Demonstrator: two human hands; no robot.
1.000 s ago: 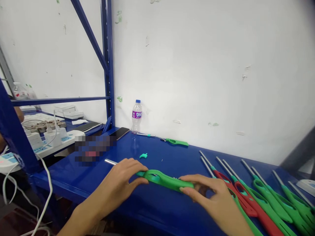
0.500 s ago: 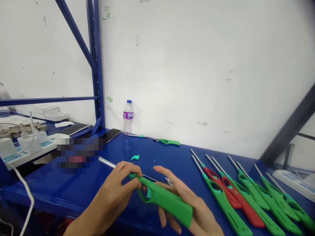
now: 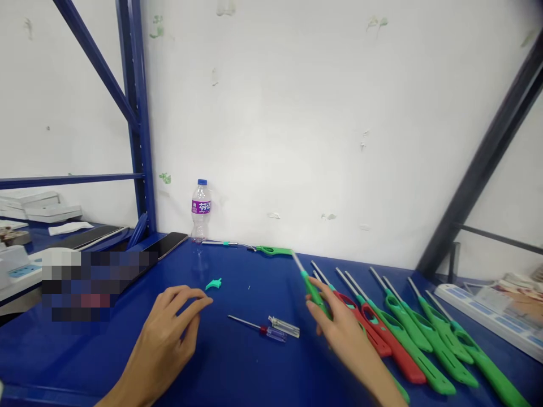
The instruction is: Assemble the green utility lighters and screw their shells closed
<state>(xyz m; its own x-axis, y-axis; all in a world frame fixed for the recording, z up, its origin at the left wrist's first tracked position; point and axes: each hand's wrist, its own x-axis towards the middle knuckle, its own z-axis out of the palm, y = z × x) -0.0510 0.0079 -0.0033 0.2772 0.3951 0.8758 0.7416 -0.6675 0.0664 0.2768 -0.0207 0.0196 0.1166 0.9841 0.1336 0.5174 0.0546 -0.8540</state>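
Observation:
My left hand (image 3: 169, 333) hovers over the left part of the blue table, fingers apart and curved, holding nothing. On the right, my right hand (image 3: 339, 325) has its fingers around a green lighter (image 3: 314, 293) with a metal tube, beside the row of lighters. Between the hands lie a screwdriver (image 3: 275, 333) with a clear handle and a small transparent part with a metal end (image 3: 285, 326). A small turquoise piece (image 3: 214, 284) sits beyond my left hand. Several green lighters (image 3: 424, 362) and red lighters (image 3: 396, 350) lie side by side at the right.
At the wall stand a bottle (image 3: 201, 212) and, beside it, a green lighter half (image 3: 274, 250) with a thin rod. A black phone (image 3: 172, 244) lies at the back left. Power strips (image 3: 487, 311) are at both sides, and a blue rack post (image 3: 144, 113) rises at left.
My left hand has let go of the green lighter and moved left. My right hand has carried it right, to the row. The screwdriver and transparent part are now uncovered; the view has shifted.

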